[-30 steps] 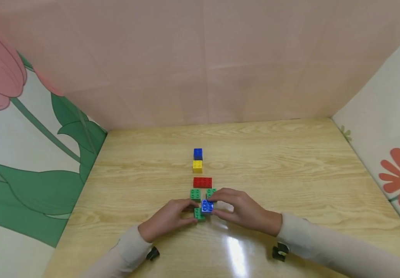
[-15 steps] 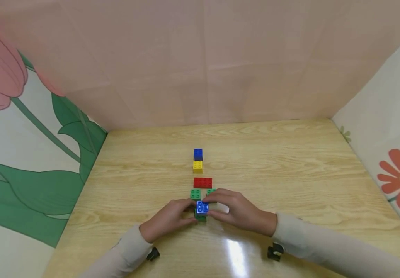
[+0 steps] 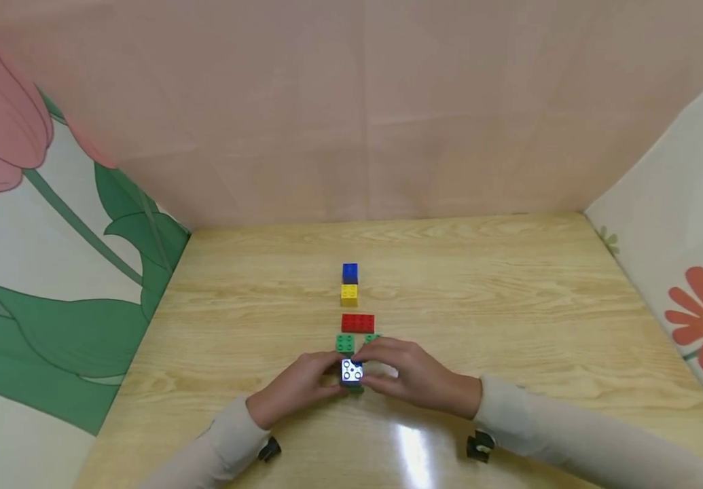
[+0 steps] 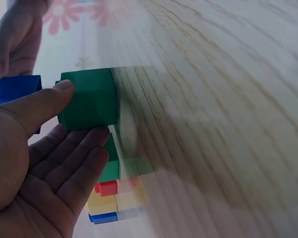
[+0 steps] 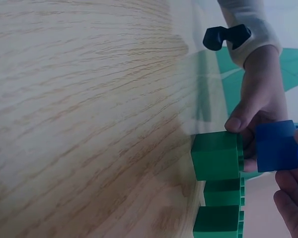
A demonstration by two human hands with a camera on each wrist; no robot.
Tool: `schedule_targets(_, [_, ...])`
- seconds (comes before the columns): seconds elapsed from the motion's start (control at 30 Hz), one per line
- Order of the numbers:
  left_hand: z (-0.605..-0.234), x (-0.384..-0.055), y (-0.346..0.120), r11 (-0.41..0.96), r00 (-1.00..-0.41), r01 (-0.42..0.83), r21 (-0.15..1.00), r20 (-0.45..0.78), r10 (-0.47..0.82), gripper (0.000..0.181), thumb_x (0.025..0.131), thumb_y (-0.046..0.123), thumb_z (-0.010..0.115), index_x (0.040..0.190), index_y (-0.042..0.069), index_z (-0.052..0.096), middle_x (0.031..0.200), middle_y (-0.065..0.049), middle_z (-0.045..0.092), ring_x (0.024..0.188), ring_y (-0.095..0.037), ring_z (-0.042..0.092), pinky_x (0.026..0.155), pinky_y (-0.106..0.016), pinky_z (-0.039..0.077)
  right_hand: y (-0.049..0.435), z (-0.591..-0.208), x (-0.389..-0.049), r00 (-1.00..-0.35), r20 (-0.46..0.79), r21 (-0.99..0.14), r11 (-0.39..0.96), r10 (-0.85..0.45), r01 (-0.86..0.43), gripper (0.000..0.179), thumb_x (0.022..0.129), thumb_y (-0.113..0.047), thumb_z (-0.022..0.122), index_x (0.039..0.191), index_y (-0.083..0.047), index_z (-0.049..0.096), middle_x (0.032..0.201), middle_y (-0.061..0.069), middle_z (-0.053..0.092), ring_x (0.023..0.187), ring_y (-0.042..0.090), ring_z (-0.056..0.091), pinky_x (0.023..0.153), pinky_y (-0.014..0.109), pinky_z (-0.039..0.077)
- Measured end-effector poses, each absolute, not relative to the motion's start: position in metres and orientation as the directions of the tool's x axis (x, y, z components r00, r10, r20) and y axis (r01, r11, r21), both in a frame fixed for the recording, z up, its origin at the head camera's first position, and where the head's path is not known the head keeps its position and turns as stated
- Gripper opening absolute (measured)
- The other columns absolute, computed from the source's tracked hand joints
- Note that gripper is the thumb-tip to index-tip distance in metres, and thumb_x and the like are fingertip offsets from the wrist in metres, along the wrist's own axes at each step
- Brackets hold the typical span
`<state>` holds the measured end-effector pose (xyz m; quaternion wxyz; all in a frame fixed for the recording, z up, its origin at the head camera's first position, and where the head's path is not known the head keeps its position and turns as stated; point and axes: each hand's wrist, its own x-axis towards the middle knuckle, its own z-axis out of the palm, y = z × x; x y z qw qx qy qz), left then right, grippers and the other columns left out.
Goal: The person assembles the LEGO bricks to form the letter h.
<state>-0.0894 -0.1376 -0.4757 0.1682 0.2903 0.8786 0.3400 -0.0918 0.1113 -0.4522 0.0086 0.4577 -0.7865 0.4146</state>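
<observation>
We see the right hand [image 3: 423, 379] pinching a blue block [image 5: 275, 147] just above the green block [image 4: 92, 99] the left hand [image 3: 293, 388] grips. The right wrist view shows us their gap; the head view hides it.

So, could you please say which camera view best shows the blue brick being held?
The right wrist view: the held blue brick shows a broad side nearly uncovered. The head view shows mainly its glaring top; the left wrist view, a partly covered side.
</observation>
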Motion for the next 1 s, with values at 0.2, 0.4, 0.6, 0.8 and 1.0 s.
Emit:
schedule_targets(0.2, [-0.4779, -0.0884, -0.1375, 0.59, -0.772, 0.39, 0.707, -0.097, 0.628, 0.033, 0.088, 0.025, 0.074, 0.118, 0.016, 0.063, 0.111, 0.011, 0.066, 0.103, -0.002, 0.061, 0.091, -0.022, 0.051, 0.1113, -0.4554, -0.0902, -0.532, 0.448, -0.585, 0.215, -0.718, -0.782, 0.031, 0.09, -0.019, 0.072, 0.12, -0.012, 0.066, 0.118, -0.002, 0.064, 0.108, 0.009, 0.06, 0.089, 0.024, 0.053])
schedule_targets(0.4, [-0.4781, -0.0891, -0.138, 0.581, -0.769, 0.409, 0.704, -0.077, 0.635, 0.032, 0.089, 0.028, 0.073, 0.117, 0.017, 0.063, 0.111, 0.011, 0.067, 0.102, -0.002, 0.062, 0.09, -0.022, 0.051, 0.1124, -0.4568, -0.0902, -0.522, 0.443, -0.559, 0.23, -0.729, -0.797, 0.031, 0.09, -0.017, 0.072, 0.12, -0.013, 0.065, 0.119, -0.004, 0.063, 0.108, 0.009, 0.06, 0.089, 0.023, 0.053])
schedule_targets(0.6, [-0.4768, -0.0897, -0.1378, 0.595, -0.772, 0.407, 0.693, -0.087, 0.63, 0.032, 0.089, 0.029, 0.074, 0.116, 0.017, 0.064, 0.11, 0.012, 0.067, 0.102, -0.002, 0.061, 0.089, -0.022, 0.051, 0.1122, -0.4589, -0.0903, -0.54, 0.421, -0.579, 0.243, -0.729, -0.779, 0.032, 0.09, -0.016, 0.073, 0.121, -0.013, 0.065, 0.12, -0.005, 0.062, 0.109, 0.009, 0.06, 0.089, 0.024, 0.053])
schedule_targets(0.8, [-0.4772, -0.0892, -0.1387, 0.616, -0.777, 0.407, 0.674, -0.098, 0.621, 0.028, 0.087, 0.028, 0.075, 0.11, 0.018, 0.065, 0.104, 0.012, 0.067, 0.098, -0.002, 0.062, 0.086, -0.021, 0.052, 0.1098, -0.4603, -0.0895, -0.539, 0.421, -0.577, 0.243, -0.73, -0.78, 0.031, 0.09, -0.018, 0.072, 0.12, -0.013, 0.066, 0.119, -0.004, 0.062, 0.108, 0.008, 0.059, 0.089, 0.023, 0.052])
schedule_targets(1.0, [-0.4766, -0.0896, -0.1375, 0.609, -0.777, 0.417, 0.675, -0.083, 0.624, 0.028, 0.086, 0.029, 0.076, 0.109, 0.018, 0.065, 0.103, 0.013, 0.067, 0.097, -0.002, 0.063, 0.085, -0.021, 0.052, 0.1104, -0.4582, -0.0903, -0.543, 0.406, -0.571, 0.26, -0.735, -0.779, 0.03, 0.092, -0.02, 0.07, 0.121, -0.014, 0.065, 0.119, -0.005, 0.062, 0.107, 0.008, 0.06, 0.088, 0.023, 0.053])
